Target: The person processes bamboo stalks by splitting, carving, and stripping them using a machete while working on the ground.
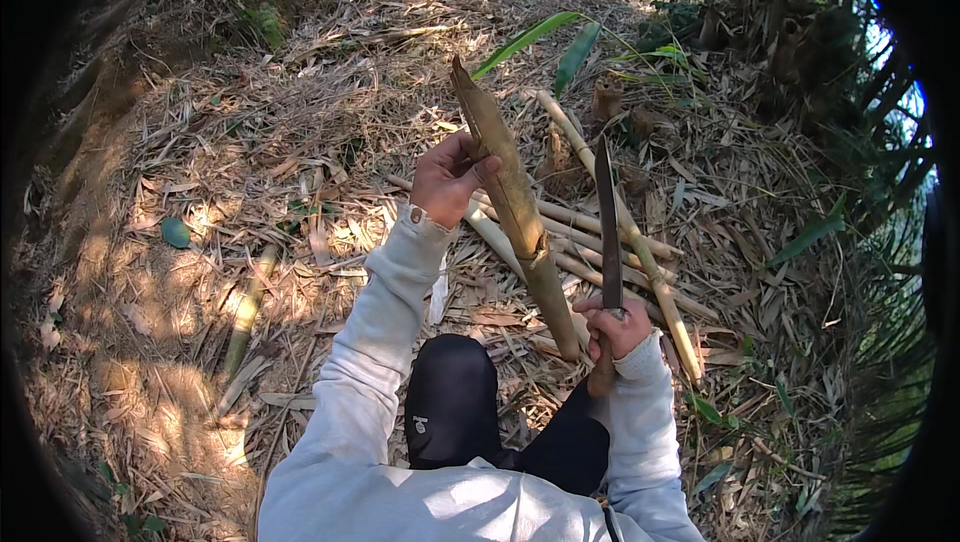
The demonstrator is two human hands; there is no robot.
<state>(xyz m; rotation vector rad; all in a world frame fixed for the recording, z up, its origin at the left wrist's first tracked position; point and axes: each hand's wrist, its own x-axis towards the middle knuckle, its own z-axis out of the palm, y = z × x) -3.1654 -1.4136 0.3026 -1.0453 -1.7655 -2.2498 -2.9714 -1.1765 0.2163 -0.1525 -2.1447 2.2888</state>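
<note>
One long knife (608, 232), one husked bamboo shoot (510, 192) held upright, and about six cut bamboo stalks (640, 252) lying on the ground.

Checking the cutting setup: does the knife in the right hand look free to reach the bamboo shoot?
Probably yes: the right hand holds the knife upright beside the bamboo shoot, nothing between them; the left hand grips higher up.

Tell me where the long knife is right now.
In the head view, the knife stands blade-up right of centre, gripped by the right hand, beside the bamboo shoot that the left hand holds.
</note>
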